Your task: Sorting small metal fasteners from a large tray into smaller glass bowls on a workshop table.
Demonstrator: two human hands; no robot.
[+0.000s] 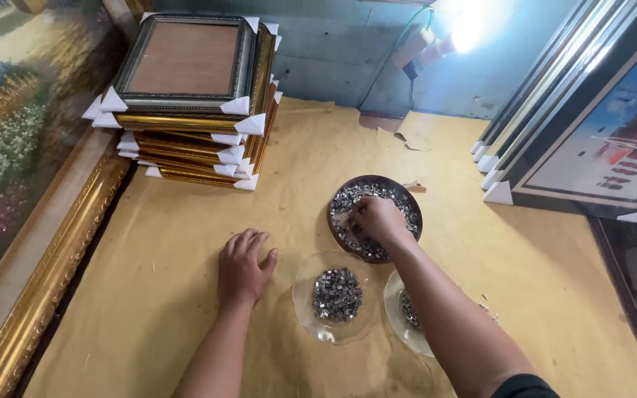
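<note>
**Sorting small metal clips between dishes**

Reaching into the dark round dish [409, 204] near the middle of the worktop [186, 243], the right hand [377, 220] has its fingers curled down together into the heap of small silvery metal pieces [349, 197]; whether they pinch one cannot be told. The left hand [242, 267] lies flat on the brown paper cover, fingers slightly apart, empty, just left of the dishes.

Closer to the near edge sit two clear glass dishes. The left glass dish [305, 302] holds a small pile of clips [337, 294]; the right glass dish [394, 309] is partly hidden under the forearm and shows a few pieces. By the look of it the sorting is partway: the dark dish is far fuller than either glass one.

At the far left corner stands a stack of gilt picture frames [193, 103] with white corner guards. More framed pictures [591, 125] lean at the right edge, and a lamp [466, 29] shines at the far wall.
</note>
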